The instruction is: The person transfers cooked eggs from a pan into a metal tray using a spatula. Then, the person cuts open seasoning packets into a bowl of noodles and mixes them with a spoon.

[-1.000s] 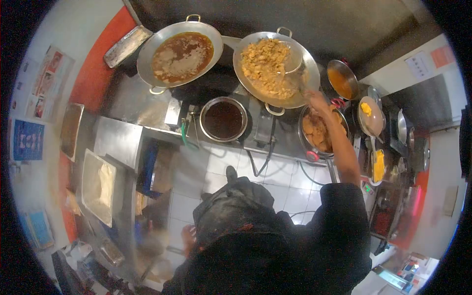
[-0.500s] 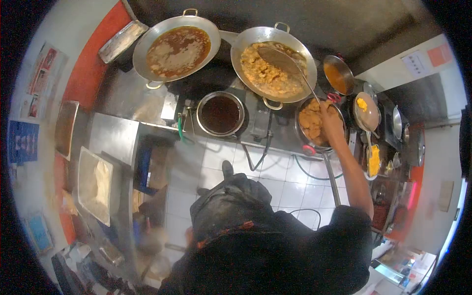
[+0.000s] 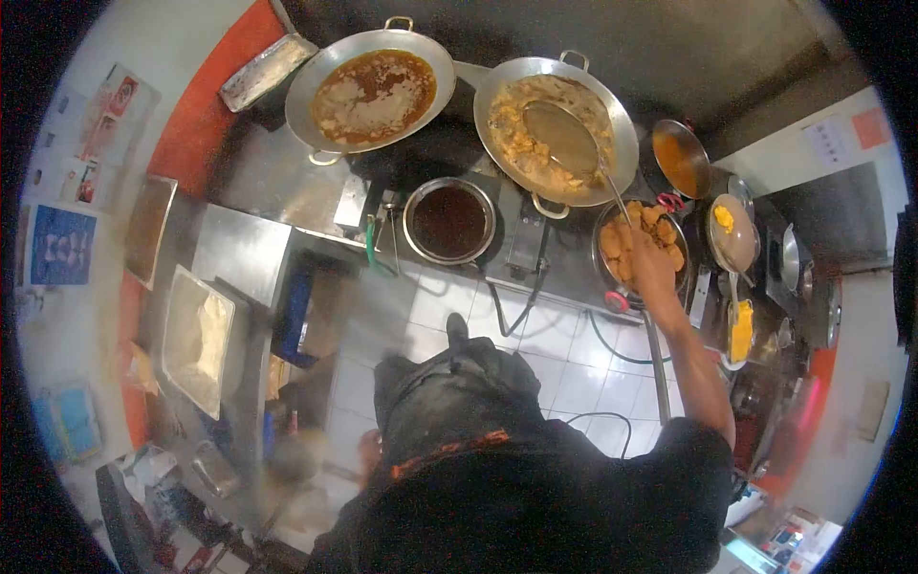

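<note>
My right hand is closed around the long thin handle of a wire skimmer. The skimmer's round mesh head lies over a wide wok of bubbling oil, where golden fried pieces float. Below that hand, browned fried pieces fill a round pot with red-ringed handles. A thicker metal handle extends from beside this pot toward my body. Low at my left side, part of my left hand shows blurred, its fingers mostly hidden.
A second wok of brown oil stands at the back left. Nearer is a pot of dark liquid. A pot of orange liquid and a pan with yellow food are to the right. A tray of pale powder sits left.
The skimmer head has turned and lowered within the wok, and fewer floating pieces show around it. My right hand stays on its handle. The whole view has shifted slightly.
</note>
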The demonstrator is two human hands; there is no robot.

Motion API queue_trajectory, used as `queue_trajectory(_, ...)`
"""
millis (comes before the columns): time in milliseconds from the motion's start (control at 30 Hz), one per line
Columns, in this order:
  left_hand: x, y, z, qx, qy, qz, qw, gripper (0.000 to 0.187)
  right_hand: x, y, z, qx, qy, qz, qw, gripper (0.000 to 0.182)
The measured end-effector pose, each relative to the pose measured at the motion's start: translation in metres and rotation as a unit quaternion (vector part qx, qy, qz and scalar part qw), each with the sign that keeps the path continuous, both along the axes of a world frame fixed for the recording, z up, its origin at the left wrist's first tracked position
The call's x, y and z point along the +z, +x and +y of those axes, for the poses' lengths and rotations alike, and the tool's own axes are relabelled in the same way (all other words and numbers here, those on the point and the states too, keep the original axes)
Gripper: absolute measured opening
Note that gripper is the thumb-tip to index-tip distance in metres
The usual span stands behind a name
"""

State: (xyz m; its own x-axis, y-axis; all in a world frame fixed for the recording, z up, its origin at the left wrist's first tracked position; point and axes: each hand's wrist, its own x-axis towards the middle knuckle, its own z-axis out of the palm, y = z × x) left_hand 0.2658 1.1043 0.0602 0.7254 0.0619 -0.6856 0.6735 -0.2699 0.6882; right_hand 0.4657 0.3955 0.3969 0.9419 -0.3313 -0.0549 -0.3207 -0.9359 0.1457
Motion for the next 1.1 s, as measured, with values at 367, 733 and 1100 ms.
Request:
queue_trajectory(367,-0.038,-0.021,-0.004,0.064,-0.027,0.012,0.998,0.028,-0.039,0.060,-0.029,0.054,-0.101,-0.002,0.993,0.040)
queue_trajectory(733,0.041,-0.054,-0.045,0.365,-0.056,0.139,0.919,0.020,-0.059,0.033,-0.027,-0.044,0.126,-0.090,0.987,0.019)
queue_trajectory(1100,0.152,0.155,0.217,0.494,0.134,-0.244,0.824,0.030,-0.055,-0.013,0.158,-0.239,0.499,-0.274,0.787,0.031)
